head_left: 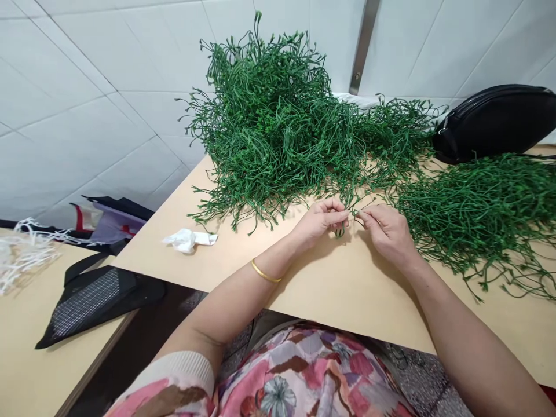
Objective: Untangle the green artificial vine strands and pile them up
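My left hand is closed around a thin green plastic stem, part of which curls out below the fingers. Just to its right, my right hand pinches the stem's end between thumb and fingertips, so a short green piece spans the small gap. Both hands are low over the table, and the fingers hide how many stems are held. Behind them rises a large tangled heap of green stems with small bud-like tips. Another pile of green stems lies right of my right hand.
A crumpled white tissue lies on the tan table at left. A black bag stands at the back right against the tiled wall. On a second table at left are a black mesh item and white strands.
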`<state>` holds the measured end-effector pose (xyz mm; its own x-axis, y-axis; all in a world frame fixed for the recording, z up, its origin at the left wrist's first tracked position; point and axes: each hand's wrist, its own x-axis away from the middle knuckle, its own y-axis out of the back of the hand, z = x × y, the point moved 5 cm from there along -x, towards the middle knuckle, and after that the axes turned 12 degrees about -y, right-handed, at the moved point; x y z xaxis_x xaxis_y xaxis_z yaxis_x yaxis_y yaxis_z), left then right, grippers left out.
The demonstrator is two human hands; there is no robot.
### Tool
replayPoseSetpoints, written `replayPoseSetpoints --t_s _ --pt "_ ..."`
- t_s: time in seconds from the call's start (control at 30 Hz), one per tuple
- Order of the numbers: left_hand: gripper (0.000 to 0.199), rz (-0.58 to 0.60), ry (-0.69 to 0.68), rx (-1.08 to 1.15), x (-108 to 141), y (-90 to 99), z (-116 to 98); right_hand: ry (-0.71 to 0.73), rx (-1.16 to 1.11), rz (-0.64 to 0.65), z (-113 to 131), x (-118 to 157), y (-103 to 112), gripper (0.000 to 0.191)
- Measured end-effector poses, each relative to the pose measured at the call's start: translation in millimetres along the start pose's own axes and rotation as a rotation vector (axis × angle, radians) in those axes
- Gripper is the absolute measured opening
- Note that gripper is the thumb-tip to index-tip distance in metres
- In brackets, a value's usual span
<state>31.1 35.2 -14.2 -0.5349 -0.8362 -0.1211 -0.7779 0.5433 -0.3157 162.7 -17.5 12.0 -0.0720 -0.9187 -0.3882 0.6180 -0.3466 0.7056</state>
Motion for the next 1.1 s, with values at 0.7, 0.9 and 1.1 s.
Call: replayPoseSetpoints --t_s 0.7,0.9,1.1 --pt "0.013 0.086 -0.148 -0.312 2 -5.4 -12 -0.075 -0.158 0.204 -6 0 -9 0.015" --pt "0.012 0.049 -0.145 -0.383 2 -4.4 -8 -0.177 -0.297 0.330 -1 2 -12 0.018" --pt "0.005 0.098 -0.072 -0.337 3 -6.3 -5 -0.312 -0.558 0.405 -11 2 -17 0.025"
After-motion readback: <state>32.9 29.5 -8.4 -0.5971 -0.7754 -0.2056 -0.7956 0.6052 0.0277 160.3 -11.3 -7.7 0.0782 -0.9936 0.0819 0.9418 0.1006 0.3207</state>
